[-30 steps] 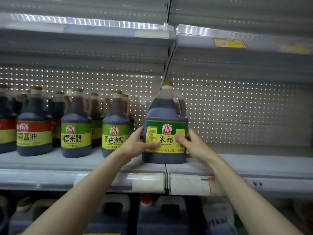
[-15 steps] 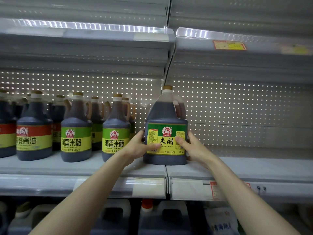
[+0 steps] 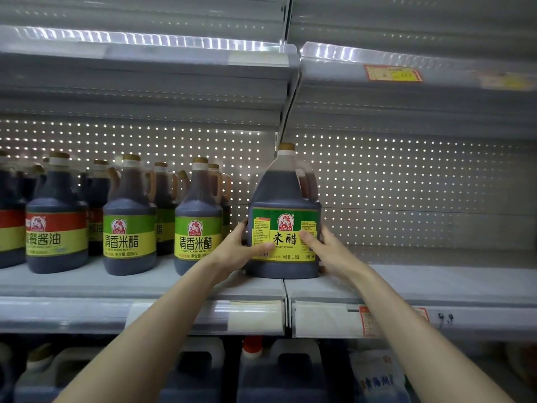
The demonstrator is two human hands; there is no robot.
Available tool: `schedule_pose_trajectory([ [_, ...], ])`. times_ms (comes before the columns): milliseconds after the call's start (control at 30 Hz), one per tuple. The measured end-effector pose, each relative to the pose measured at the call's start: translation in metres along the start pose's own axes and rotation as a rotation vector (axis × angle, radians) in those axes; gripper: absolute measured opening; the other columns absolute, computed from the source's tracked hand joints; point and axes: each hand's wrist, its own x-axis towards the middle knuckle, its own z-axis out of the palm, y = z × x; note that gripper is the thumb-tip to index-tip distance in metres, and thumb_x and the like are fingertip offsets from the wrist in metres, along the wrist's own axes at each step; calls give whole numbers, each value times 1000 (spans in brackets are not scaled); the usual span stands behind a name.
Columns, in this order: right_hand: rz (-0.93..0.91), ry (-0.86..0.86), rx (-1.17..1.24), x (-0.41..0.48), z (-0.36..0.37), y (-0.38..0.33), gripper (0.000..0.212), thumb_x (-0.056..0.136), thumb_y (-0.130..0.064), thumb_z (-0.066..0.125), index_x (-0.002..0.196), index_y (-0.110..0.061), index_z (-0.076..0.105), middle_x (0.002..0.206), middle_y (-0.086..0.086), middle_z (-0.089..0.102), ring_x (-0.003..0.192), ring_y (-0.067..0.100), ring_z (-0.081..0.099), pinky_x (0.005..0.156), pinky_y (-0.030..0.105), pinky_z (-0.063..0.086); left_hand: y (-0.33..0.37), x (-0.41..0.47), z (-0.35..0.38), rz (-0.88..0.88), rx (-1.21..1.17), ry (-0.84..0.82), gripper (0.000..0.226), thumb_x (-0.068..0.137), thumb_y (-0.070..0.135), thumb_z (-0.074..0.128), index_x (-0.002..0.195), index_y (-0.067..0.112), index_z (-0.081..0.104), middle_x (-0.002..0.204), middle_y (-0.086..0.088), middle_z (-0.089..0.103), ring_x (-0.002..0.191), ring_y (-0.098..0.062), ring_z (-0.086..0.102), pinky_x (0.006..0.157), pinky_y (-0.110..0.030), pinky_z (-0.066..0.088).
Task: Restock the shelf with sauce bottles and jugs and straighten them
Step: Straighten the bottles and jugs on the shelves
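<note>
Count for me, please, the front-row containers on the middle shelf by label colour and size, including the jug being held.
Small bottles with red-topped labels: 2 (one cut off by the left edge)
Small bottles with green-topped labels: 2
Large green-labelled jug: 1
Total: 5

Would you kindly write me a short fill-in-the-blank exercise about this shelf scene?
1. The large jug stands to the ____ of the smaller bottles.
2. Its label reads "rice ____" in English.
3. The left hand and the right hand each hold one ____ of the jug.
Missing words: right; vinegar; side.
</note>
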Motion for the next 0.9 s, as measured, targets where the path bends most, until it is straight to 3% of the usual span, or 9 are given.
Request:
schedule_pose_trajectory([
  [233, -19, 5, -11, 3, -1, 5, 33, 93, -42, 52, 124, -32, 45, 116, -11, 63, 100, 0, 60, 81, 19, 48, 0, -2, -1, 5, 14, 15, 64, 84, 13, 69, 139, 14, 37, 100, 11, 63, 92, -5, 60, 91, -32, 45],
  [367, -25, 4, -11, 3, -1, 5, 35, 94, -41, 52, 126, -30, 44, 114, -12, 63, 100, 0, 60, 77, 17, 49, -1, -1, -2, -1, 44, 42, 81, 81, 18, 72, 148, 15, 27, 112, 5, 61, 105, -14, 58, 99, -37, 45],
  [567, -32, -3, -3, 4, -2, 4, 37, 94, -39, 51, 129, -27, 45, 119, -7, 63, 103, 6, 61, 78, 16, 49, 3, -5, 3, 37, 33, 63, 74, 85, 14, 69, 146, 12, 28, 100, 12, 57, 82, 5, 52, 81, -20, 43],
  [667, -29, -10, -7, 3, -2, 4, 39, 95, -39, 51, 131, -25, 44, 119, -7, 63, 103, 5, 61, 77, 16, 49, 2, -5, 2, 36, 31, 67, 72, 85, 14, 69, 145, 12, 30, 99, 12, 58, 83, 2, 54, 80, -21, 43],
  [800, -18, -17, -6, 2, -2, 2, 35, 96, -37, 50, 129, -26, 44, 114, -12, 62, 96, -3, 59, 69, 11, 49, 2, -5, 2, 31, 49, 63, 66, 85, 14, 69, 141, 11, 35, 92, 17, 58, 79, 7, 53, 62, -13, 45],
  [900, -18, -10, -23, 3, -2, 2, 37, 97, -37, 50, 131, -24, 44, 120, -7, 63, 97, -3, 59, 70, 12, 49, 3, -6, 3, 33, 56, 72, 67, 86, 13, 67, 143, 12, 32, 93, 17, 55, 77, 9, 50, 70, -15, 44],
])
